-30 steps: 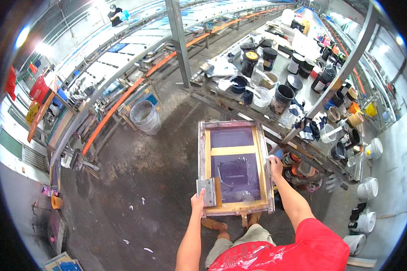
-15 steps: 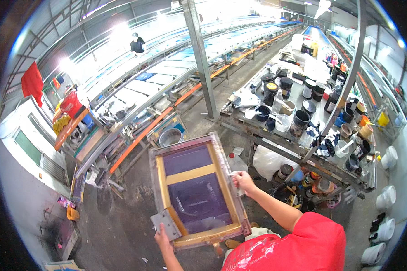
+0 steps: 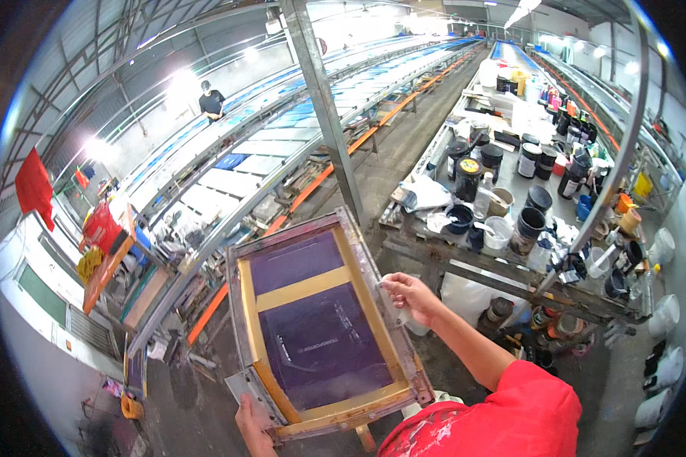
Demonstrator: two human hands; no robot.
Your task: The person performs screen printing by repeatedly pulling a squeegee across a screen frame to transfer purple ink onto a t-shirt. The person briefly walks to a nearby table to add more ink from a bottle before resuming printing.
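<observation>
Head view: any pointers for handling that screen-printing frame (image 3: 312, 295)?

In front of the red shirt (image 3: 503, 419), far end leaning left. Best held between both hands, weight shared evenly.

And each grip?

Left hand (image 3: 251, 426): closed on the grey metal plate (image 3: 245, 386) at the near left corner, thumb on top, fingers underneath hidden. Right hand (image 3: 413, 297): closed on the right rail (image 3: 401, 346), fingertips partly hidden.

Weak spot?

Probably the left corner. Pinch plate and frame together, or risk a slide onto the purple mesh (image 3: 320, 354).

Surroundings?

Mind the steel post (image 3: 320, 99) beyond the far end and, off to the right, the counter (image 3: 511, 180) with its black bucket (image 3: 527, 225). Keep corners clear, fingertips off the mesh.
</observation>
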